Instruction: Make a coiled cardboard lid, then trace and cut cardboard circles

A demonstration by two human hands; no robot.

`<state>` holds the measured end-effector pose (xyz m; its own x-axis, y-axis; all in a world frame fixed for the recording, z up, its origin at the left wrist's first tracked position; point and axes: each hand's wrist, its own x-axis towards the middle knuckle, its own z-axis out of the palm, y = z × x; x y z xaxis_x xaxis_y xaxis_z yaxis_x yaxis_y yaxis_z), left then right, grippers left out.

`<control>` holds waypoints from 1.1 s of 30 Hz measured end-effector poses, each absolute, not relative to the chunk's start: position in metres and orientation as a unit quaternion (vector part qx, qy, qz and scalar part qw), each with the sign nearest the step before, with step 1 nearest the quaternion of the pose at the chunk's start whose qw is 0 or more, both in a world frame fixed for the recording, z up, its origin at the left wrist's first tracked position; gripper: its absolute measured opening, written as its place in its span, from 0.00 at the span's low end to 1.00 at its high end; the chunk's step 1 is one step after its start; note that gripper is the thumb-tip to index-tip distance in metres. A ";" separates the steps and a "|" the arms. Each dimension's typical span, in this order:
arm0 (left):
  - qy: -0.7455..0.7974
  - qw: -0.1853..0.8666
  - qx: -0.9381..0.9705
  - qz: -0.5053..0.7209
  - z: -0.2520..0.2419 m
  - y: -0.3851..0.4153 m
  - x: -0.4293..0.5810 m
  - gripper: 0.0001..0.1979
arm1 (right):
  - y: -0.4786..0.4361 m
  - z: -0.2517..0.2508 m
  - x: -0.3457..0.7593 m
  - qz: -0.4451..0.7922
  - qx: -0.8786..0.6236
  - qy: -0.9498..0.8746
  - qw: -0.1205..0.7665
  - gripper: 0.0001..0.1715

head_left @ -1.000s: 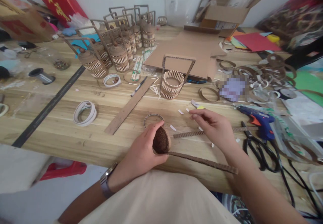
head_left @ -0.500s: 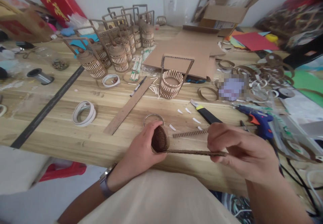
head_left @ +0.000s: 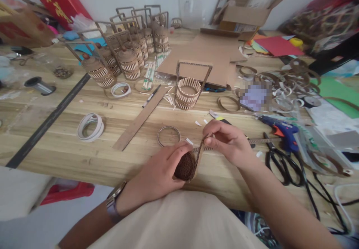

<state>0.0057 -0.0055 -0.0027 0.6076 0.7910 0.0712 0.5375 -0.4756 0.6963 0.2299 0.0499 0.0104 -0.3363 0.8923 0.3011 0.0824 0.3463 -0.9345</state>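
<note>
Near the table's front edge my left hand [head_left: 162,168] is closed around a coiled cardboard roll [head_left: 184,166], whose dark corrugated spiral faces up towards me. From the roll's right side a loose cardboard strip [head_left: 198,157] rises at a steep slant. My right hand [head_left: 226,140] pinches the upper end of that strip between thumb and fingers. Just beyond my left hand lies a thin ring [head_left: 168,136]. A ridged strip [head_left: 265,140] lies flat on the table, passing behind my right hand. A utility knife [head_left: 221,118] is partly hidden by the same hand.
A small slatted basket with a handle [head_left: 188,92] stands mid-table, and several finished lanterns [head_left: 129,64] crowd the back left. A blue glue gun [head_left: 280,129] and black scissors [head_left: 282,165] lie to the right. White tape rolls [head_left: 90,126] and a flat cardboard strip [head_left: 140,118] are on the left.
My right hand has moved left and up, swinging the loose strip from nearly level to steeply raised beside the roll. The roll has shifted slightly right and towards me. The scissors are now uncovered.
</note>
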 end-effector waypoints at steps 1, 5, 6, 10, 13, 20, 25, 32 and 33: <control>0.397 0.317 0.837 0.202 -0.002 -0.006 0.006 0.40 | 0.050 0.009 0.228 0.457 -0.361 -0.678 0.449 0.17; 0.376 0.285 0.853 0.224 -0.001 -0.006 0.006 0.44 | 0.052 0.003 0.223 0.495 -0.368 -0.657 0.433 0.19; 0.364 0.277 0.860 0.227 -0.001 -0.006 0.006 0.43 | 0.053 0.001 0.222 0.505 -0.369 -0.652 0.428 0.19; 0.335 0.247 0.883 0.217 0.000 -0.004 0.006 0.40 | 0.054 -0.008 0.217 0.548 -0.371 -0.629 0.408 0.19; 0.328 0.227 0.895 0.199 -0.001 -0.004 0.006 0.39 | 0.054 -0.015 0.212 0.590 -0.367 -0.598 0.399 0.19; 0.346 0.223 0.893 0.184 -0.005 -0.004 0.004 0.35 | 0.049 -0.017 0.200 0.660 -0.411 -0.488 0.396 0.21; 0.366 0.189 0.894 0.175 -0.007 -0.002 0.000 0.35 | 0.037 -0.002 0.212 0.599 -0.505 -0.543 0.301 0.23; 0.348 0.146 0.912 0.163 -0.012 -0.001 0.002 0.21 | 0.025 0.014 0.217 0.539 -0.538 -0.617 0.198 0.22; 0.340 0.143 0.915 0.165 -0.012 0.001 0.001 0.22 | 0.024 0.014 0.216 0.529 -0.545 -0.620 0.196 0.22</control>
